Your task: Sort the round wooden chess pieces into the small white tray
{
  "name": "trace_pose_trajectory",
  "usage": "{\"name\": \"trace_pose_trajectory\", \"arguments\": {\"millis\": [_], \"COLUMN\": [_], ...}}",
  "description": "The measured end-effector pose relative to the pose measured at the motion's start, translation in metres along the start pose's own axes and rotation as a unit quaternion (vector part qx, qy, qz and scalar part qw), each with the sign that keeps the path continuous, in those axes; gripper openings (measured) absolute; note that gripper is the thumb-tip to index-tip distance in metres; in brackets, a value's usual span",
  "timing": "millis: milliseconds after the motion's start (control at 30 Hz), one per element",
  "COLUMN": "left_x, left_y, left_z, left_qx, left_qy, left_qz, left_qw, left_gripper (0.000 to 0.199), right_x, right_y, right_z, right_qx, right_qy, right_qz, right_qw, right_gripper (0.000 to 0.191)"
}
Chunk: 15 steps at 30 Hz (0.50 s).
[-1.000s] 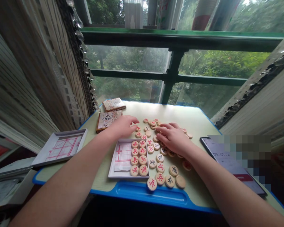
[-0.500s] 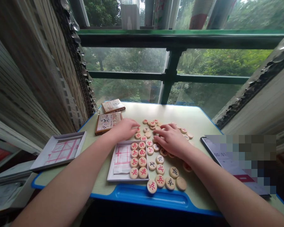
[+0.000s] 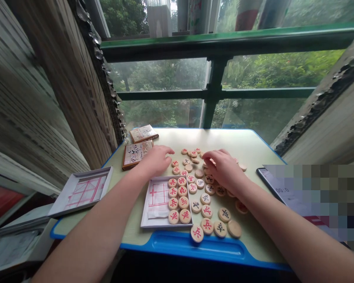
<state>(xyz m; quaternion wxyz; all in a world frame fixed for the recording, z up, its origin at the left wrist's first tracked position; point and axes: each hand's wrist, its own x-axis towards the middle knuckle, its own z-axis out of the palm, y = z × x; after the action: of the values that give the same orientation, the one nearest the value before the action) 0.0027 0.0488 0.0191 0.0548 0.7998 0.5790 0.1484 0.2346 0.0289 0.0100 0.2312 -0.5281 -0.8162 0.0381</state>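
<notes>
My left hand (image 3: 159, 160) hovers above the table just beyond the open box, its fingers stretched to the right and the thumb apart, holding nothing. Over the scattered pieces is my right hand (image 3: 225, 168), fingers bent downward with a gap between thumb and fingertips; a red-marked piece shows in that gap, and the hand covers others. Left of its fingertips a wooden piece (image 3: 195, 160) lies tilted. The shallow white box (image 3: 145, 214) holds two columns of red-marked Chinese chess pieces (image 3: 183, 203) on its right side. Loose red and black pieces (image 3: 205, 198) lie right of it.
Two decorated flat boxes (image 3: 137, 152) lie at the back left. A white box lid (image 3: 108, 177) rests on the left table edge. A phone (image 3: 283, 192) lies at the right. The blue pencil groove (image 3: 194, 247) runs along the front edge, below several pieces.
The view has shifted, moving the table slightly right in the picture. My right hand's fingers have drawn back right and curled more, uncovering pieces. My left hand has come away from the nearby red-marked piece.
</notes>
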Motion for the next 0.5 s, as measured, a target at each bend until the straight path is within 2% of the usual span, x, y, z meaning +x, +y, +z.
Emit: {"name": "trace_pose_trajectory", "arguments": {"millis": [100, 233, 500], "left_x": [-0.0015, -0.0028, -0.0035], "left_y": [-0.0015, -0.0003, -0.0001], "left_z": [-0.0012, 0.0013, 0.0016], "left_qx": [-0.001, -0.004, -0.001], "left_qy": [-0.033, -0.076, -0.083], "left_qz": [0.002, 0.025, 0.055], "left_qw": [0.999, 0.997, 0.995], "left_gripper": [0.042, 0.039, 0.033], "right_x": [-0.0009, -0.0039, -0.0074], "right_y": [-0.0008, -0.0035, -0.0093], "right_z": [-0.0004, 0.0019, 0.0023], "right_qx": [-0.011, -0.018, -0.028], "right_qy": [-0.013, -0.033, -0.08], "right_qz": [-0.009, -0.059, -0.143], "right_qw": [1.0, 0.998, 0.986], "right_gripper": [0.022, 0.029, 0.035]}}
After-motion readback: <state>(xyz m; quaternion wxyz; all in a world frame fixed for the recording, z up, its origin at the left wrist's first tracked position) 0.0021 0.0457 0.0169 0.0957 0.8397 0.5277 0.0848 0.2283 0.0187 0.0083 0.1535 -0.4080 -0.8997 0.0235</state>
